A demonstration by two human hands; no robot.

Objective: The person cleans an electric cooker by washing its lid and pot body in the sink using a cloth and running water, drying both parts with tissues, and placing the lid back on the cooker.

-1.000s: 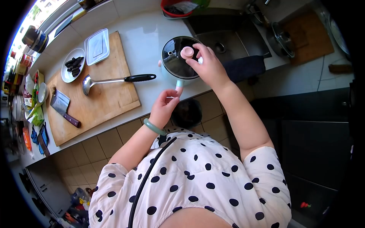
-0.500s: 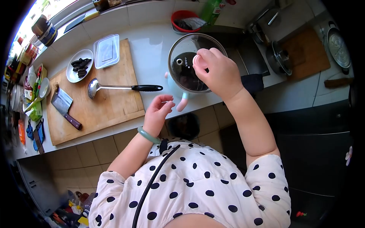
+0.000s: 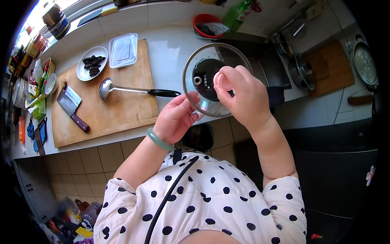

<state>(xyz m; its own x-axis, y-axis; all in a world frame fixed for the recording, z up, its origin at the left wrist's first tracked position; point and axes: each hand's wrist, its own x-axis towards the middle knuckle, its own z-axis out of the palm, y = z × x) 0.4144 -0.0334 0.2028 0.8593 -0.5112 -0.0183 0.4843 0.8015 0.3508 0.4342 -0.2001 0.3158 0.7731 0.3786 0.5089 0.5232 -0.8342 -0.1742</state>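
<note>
My right hand (image 3: 245, 95) pinches the pink knob (image 3: 223, 81) of a clear glass lid (image 3: 189, 67). The lid appears raised above a pale blue pot; the dark shape under the glass carries white lettering. My left hand (image 3: 174, 116), with a green bangle on its wrist, is at the near-left side of the pot. Its fingers curve round the pot's short handle (image 3: 202, 106), partly behind the lid's rim, so the contact is not fully visible. A ladle (image 3: 130, 90) with a black handle lies left of the pot, its handle end close to my left hand.
On the wooden cutting board (image 3: 118, 110) are a cleaver (image 3: 72, 105), a white plate (image 3: 81, 73) with dark pieces and a plastic container (image 3: 123, 50). A red bowl (image 3: 199, 19) and green bottle (image 3: 239, 16) stand behind the pot. At right is the sink (image 3: 268, 67).
My right hand has lifted the lid, which looks larger and nearer. My left hand has moved right and up to the pot's handle. The view has shifted slightly.
</note>
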